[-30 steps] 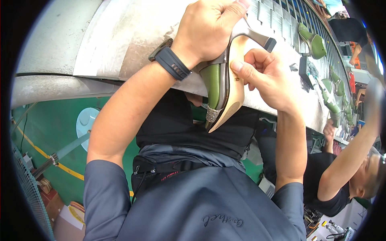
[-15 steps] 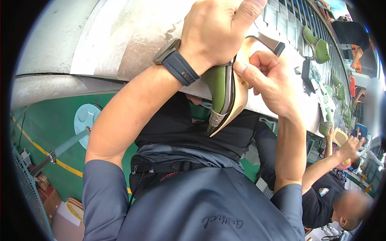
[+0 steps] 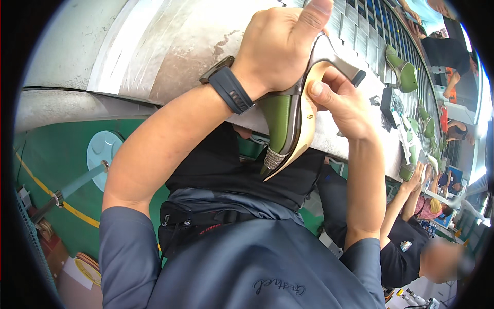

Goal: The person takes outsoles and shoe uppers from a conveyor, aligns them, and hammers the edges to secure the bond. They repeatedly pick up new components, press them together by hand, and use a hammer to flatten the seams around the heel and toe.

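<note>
A green high-heeled shoe is held over the table's near edge, its pointed toe toward me. It has a tan sole, a dark edge band, a sparkling band by the toe and a metallic heel tipped in black. My left hand is closed round the shoe's upper and rear, thumb raised toward the heel; its fingers' undersides are hidden. Against the sole's arch, close to the heel, lies my right hand, fingers curled and thumb bent onto the sole. A small gold spot shows on the sole below that thumb.
A pale worktable spreads ahead, bordered by a slatted conveyor. Green shoes stand along it at right, near a dark box. A co-worker sits close on my right. A light-blue round stool is at left.
The shoe has tilted slightly, baring more of its heel. My right thumb has shifted up the sole toward the heel and bent. The co-worker's hands have moved to a green shoe.
</note>
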Demonstrator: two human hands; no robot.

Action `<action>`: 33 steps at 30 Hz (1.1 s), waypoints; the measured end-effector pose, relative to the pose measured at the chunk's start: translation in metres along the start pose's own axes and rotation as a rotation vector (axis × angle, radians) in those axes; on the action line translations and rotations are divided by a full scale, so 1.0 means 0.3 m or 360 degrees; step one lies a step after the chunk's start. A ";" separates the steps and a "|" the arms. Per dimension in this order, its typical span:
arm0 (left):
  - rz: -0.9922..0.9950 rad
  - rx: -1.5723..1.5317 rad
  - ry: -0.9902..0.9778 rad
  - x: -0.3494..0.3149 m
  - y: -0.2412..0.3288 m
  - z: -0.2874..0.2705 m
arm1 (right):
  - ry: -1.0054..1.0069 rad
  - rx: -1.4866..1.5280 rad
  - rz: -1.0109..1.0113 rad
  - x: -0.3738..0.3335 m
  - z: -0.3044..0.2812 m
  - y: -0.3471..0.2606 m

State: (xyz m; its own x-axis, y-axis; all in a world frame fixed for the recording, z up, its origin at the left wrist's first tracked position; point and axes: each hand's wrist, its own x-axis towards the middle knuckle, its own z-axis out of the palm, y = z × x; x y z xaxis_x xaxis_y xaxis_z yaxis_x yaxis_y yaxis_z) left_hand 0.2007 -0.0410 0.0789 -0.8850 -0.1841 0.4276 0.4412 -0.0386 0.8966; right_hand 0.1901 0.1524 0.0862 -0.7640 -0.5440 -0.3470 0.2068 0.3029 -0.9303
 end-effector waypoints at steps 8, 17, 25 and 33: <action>0.0058 0.0248 -0.0070 0.031 -0.063 0.006 | 0.0237 0.0018 0.0069 -0.023 0.062 -0.030; -0.0112 0.0278 -0.0127 0.034 -0.053 0.011 | 0.0442 -0.0020 -0.0169 -0.003 0.105 0.007; -0.0035 0.0396 -0.0088 0.036 -0.055 0.020 | 0.0523 -0.0379 -0.0208 -0.035 0.116 -0.016; -0.0193 0.0210 -0.0098 0.019 -0.062 0.014 | 0.0249 0.0388 -0.0294 -0.089 0.113 0.064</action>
State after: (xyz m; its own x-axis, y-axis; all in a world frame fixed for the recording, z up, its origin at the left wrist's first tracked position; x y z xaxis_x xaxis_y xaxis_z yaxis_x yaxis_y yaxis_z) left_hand 0.1869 -0.0373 0.0652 -0.9397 -0.1255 0.3181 0.3110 0.0729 0.9476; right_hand 0.2351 0.1462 0.0736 -0.8829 -0.4397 -0.1648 0.1815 0.0040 -0.9834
